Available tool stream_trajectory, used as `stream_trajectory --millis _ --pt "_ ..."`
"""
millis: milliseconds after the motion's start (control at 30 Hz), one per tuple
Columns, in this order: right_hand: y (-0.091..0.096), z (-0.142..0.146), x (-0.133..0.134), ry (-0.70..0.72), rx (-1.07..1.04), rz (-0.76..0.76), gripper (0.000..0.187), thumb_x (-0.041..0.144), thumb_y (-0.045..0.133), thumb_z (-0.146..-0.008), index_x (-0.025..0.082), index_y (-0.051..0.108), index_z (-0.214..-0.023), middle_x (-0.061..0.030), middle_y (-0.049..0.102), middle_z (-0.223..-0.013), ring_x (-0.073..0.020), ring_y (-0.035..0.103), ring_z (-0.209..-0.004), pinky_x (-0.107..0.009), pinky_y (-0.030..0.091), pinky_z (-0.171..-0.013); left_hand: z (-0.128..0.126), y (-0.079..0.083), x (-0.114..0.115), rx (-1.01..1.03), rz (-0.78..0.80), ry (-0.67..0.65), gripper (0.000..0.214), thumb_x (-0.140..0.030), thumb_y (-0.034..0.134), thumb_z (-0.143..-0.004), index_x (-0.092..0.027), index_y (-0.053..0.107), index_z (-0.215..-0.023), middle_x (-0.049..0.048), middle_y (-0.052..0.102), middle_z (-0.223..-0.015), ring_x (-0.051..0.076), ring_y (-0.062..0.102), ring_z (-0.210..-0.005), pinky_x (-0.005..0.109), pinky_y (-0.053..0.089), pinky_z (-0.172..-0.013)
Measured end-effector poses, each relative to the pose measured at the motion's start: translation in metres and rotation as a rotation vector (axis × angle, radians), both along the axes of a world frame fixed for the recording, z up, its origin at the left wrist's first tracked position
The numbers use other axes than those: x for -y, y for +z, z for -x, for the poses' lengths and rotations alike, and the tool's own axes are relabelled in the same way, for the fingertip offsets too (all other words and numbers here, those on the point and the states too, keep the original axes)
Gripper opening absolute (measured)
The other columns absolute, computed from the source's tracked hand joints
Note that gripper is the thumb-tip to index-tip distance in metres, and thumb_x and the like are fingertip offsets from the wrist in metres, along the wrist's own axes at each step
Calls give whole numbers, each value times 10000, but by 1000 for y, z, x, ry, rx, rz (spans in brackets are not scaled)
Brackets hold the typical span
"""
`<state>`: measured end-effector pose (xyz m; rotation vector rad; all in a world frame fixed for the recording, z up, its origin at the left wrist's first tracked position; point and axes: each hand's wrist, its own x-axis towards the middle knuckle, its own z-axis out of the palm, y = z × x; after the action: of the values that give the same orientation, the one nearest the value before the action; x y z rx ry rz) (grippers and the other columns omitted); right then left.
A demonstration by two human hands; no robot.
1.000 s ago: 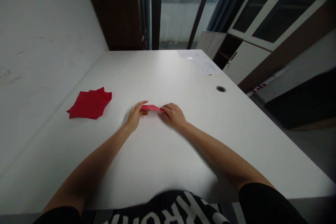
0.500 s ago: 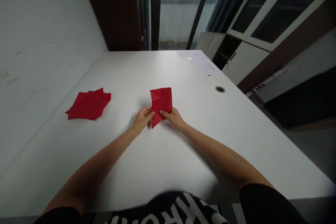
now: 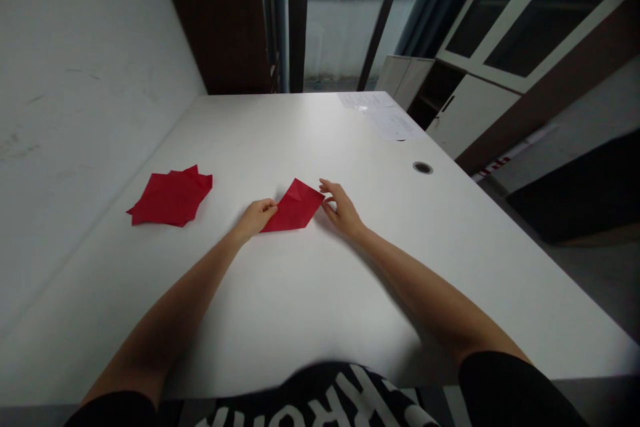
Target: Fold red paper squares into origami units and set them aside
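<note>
A creased, folded sheet of red paper (image 3: 295, 208) is low over the middle of the white table, its long edge towards me. My left hand (image 3: 260, 215) pinches its left corner between thumb and fingers. At the paper's right corner is my right hand (image 3: 343, 208), with fingers apart and curved; the fingertips are beside that corner, and whether they touch it I cannot tell. To the left lies a loose stack of red paper sheets (image 3: 170, 199), their corners fanned out unevenly.
White printed papers (image 3: 390, 123) lie at the table's far right corner. A round cable hole (image 3: 423, 167) is set near the right edge. A wall (image 3: 90, 80) borders the table on the left; cabinets (image 3: 475, 113) stand beyond it on the right.
The red paper has been turned from upright to lying sideways and lowered. My left hand moved slightly left with it. My right hand has let go and opened, shifting a little right.
</note>
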<state>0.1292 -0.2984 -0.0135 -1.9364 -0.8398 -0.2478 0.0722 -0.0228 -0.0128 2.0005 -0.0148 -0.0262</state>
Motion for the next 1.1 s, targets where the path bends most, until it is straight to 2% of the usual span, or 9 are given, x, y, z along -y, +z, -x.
stream_trajectory --millis 67,167,267,367,467,600,667,867,1100 --pt "5 1 4 31 173 182 519 296 553 -958 273 476 -1471 -151 436 -1523 -307 421 -1406 -525 458 -1089 1 3 -6 39 -184 -67 219 -380 539 -878 -216 672 -817 -7 628 -707 166 546 -653 278 395 -607" --pt "13 7 2 142 331 399 342 267 620 -936 312 671 -1271 -57 374 -1603 -328 257 -1514 -582 329 -1187 5 7 -8 184 -473 -129 211 -323 507 -911 -236 698 -888 33 669 -798 204 577 -747 322 432 -690" --pt "20 15 -4 263 426 495 238 245 631 -938 329 735 -1135 7 466 -1552 -299 252 -1525 -586 260 -1225 7 7 -4 332 -701 -124 245 -272 482 -943 -240 723 -977 83 695 -925 253 597 -906 392 437 -841" --pt "21 21 -8 359 481 551 260 226 570 -979 335 723 -1159 21 591 -1439 -246 332 -1496 -566 201 -1253 8 6 1 392 -800 -94 269 -257 466 -968 -251 716 -1065 93 697 -999 274 583 -983 435 417 -902" --pt "17 22 -10 424 478 580 283 238 537 -1001 319 700 -1219 1 673 -1332 -219 432 -1437 -535 207 -1253 9 8 4 435 -797 -80 261 -241 492 -961 -254 705 -1112 93 683 -1052 283 559 -1040 455 403 -946" --pt "8 21 -12 445 405 580 326 238 526 -1000 298 675 -1284 -31 682 -1318 -196 581 -1285 -394 419 -1122 15 13 7 472 -795 -58 255 -243 487 -969 -244 709 -1095 100 664 -1071 291 538 -1076 477 388 -976" --pt "5 21 -13 405 389 587 331 247 524 -999 293 669 -1293 -44 688 -1302 -199 610 -1222 -356 470 -1033 19 14 9 468 -793 -84 256 -257 473 -980 -235 708 -1080 98 668 -1044 284 551 -1043 475 400 -958" --pt "6 20 -10 291 386 621 298 336 514 -1008 253 703 -1223 -91 725 -1133 -225 629 -1022 -364 468 -926 22 7 12 417 -666 -215 177 -237 573 -916 -247 704 -1034 70 675 -1068 251 594 -1015 428 458 -931" --pt "9 21 -11 358 330 551 329 382 458 -1037 246 677 -1241 -82 706 -1185 -219 600 -1108 -364 428 -954 18 1 10 425 -507 -272 131 -189 585 -894 -238 703 -922 61 676 -1205 240 605 -1140 444 432 -1050"
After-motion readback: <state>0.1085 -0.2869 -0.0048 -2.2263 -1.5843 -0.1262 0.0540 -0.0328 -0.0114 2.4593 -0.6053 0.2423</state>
